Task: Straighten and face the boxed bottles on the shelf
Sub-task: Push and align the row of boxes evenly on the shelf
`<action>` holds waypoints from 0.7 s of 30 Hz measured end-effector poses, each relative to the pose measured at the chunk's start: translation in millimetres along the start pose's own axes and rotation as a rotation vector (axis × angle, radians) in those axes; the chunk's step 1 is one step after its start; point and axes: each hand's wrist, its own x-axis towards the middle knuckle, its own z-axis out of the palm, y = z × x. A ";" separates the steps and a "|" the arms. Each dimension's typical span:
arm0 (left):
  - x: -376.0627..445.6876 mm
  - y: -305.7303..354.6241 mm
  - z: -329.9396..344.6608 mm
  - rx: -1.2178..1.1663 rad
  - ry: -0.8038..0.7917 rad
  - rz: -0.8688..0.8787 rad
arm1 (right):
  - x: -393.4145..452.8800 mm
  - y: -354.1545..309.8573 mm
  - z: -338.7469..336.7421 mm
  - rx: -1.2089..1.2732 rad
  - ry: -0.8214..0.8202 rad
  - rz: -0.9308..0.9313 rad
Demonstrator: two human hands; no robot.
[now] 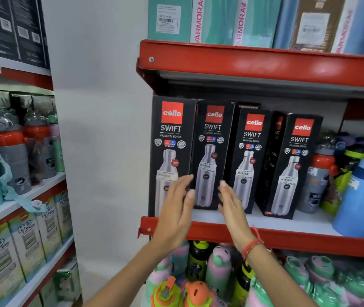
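Several black Cello Swift bottle boxes stand in a row on the red shelf (287, 237). The leftmost box (172, 138) faces front at the shelf's left end. The second box (212, 151) stands slightly further back. My left hand (176, 209) is open, fingers flat by the second box's left lower edge. My right hand (232, 207) is open by that box's right lower edge, with a red thread on the wrist. A third box (250, 156) and a fourth box (296, 165) stand to the right, the fourth turned at an angle, with another box (275, 151) edge-on between them.
Loose bottles, a red-capped grey one (319, 180) and a blue one (358, 196), crowd the shelf's right part. Teal boxes (216, 18) fill the shelf above. Colourful kids' bottles (198, 273) stand on the shelf below. A second rack (21, 151) with bottles and boxes is at the left.
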 end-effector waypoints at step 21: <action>27.5 -13.2 79.7 -0.121 -0.050 -0.538 | 32.1 8.1 -27.9 -0.068 -0.174 0.157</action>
